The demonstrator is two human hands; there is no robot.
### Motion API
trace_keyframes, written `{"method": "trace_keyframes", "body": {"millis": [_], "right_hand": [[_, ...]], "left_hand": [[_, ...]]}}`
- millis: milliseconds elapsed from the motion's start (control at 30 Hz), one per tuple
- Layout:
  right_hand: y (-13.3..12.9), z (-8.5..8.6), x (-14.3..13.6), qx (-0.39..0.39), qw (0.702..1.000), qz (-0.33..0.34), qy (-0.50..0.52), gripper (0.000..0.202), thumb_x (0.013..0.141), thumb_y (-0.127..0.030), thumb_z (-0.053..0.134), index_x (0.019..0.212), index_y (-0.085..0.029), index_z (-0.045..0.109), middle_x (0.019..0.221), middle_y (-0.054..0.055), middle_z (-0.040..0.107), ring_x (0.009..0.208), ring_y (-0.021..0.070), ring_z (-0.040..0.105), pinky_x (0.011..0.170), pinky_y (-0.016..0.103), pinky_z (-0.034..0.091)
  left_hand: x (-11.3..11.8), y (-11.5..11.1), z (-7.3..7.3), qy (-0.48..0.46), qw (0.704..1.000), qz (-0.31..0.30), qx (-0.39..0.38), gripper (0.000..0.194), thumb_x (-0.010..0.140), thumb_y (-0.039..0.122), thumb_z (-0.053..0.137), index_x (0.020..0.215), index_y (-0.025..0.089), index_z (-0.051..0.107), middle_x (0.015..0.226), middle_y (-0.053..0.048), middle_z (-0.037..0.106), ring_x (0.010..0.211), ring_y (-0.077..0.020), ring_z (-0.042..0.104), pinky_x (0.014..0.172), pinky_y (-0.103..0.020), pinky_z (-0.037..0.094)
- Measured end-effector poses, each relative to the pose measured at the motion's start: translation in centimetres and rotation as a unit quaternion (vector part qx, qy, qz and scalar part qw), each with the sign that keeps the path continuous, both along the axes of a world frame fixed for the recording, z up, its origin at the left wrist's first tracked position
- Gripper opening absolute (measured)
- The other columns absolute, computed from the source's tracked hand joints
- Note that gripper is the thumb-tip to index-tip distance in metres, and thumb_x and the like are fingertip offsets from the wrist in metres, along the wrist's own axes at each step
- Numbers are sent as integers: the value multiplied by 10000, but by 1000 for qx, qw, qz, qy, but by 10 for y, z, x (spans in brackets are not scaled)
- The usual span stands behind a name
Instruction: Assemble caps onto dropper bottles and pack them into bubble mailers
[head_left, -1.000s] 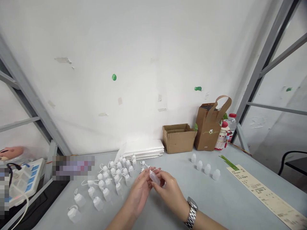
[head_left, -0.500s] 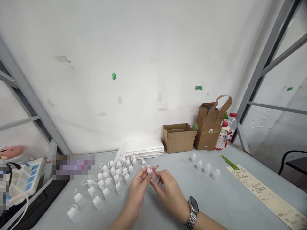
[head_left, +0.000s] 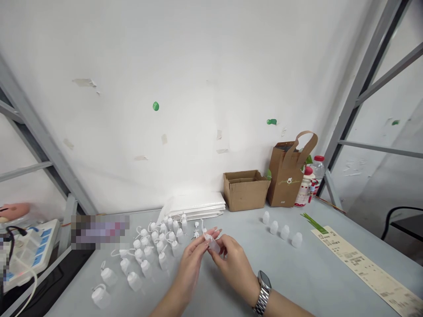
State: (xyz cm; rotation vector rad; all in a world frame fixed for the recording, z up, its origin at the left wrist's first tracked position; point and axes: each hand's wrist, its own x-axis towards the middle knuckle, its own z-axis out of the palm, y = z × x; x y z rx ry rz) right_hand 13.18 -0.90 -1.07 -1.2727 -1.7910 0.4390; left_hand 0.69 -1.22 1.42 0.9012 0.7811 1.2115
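A small translucent white bottle (head_left: 214, 245) is held between both hands above the grey table, tilted, with a white strap sticking up from its cap. My left hand (head_left: 194, 255) has its fingers at the cap end. My right hand (head_left: 231, 259) pinches the bottle's body and wears a watch. To the left stand several similar capped bottles (head_left: 134, 280), many with looped straps. A few small white pieces (head_left: 196, 229) lie just behind my left hand. Several bottles without straps (head_left: 296, 240) stand in a slanting row on the right.
At the wall are a stack of white envelopes (head_left: 194, 206), an open cardboard box (head_left: 246, 191), a brown paper bag (head_left: 284, 180) and a red-capped bottle (head_left: 317, 169). A long printed paper strip (head_left: 363, 264) lies right. A power strip (head_left: 36, 251) with cables is far left.
The held bottle has tipped over more, its cap end leaning left and its strap now pointing upward. Both hands stay nearly in place; the fingers have shifted slightly.
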Motion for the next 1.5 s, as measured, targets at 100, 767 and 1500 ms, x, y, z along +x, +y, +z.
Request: {"method": "trace_keyframes", "body": {"millis": [100,767,1500], "right_hand": [[0,-2,0,13,1000,2,-14,79,790,-195,519,716,-191,490,682,9,575,624,135,518,591,235,410],[-1,11,-2,-146,977,66,140,81,735,-210,556,677,-190,504,661,-8,618,594,125,556,551,201,394],[-2,1,3,86,994,21,-64,85,766,-112,490,787,-189,518,674,20,569,629,158,522,568,249,406]], "left_hand": [[-1,0,0,-7,1000,-3,2,302,757,230,567,1038,167,659,1097,-74,659,1164,-258,473,1040,-379,269],[-4,9,-11,-119,989,-34,-76,191,744,207,499,902,180,602,876,-43,673,969,-219,572,859,-348,378],[1,2,1,-38,999,-4,-1,190,743,337,636,797,154,636,940,-101,677,1022,-270,556,883,-375,399]]}}
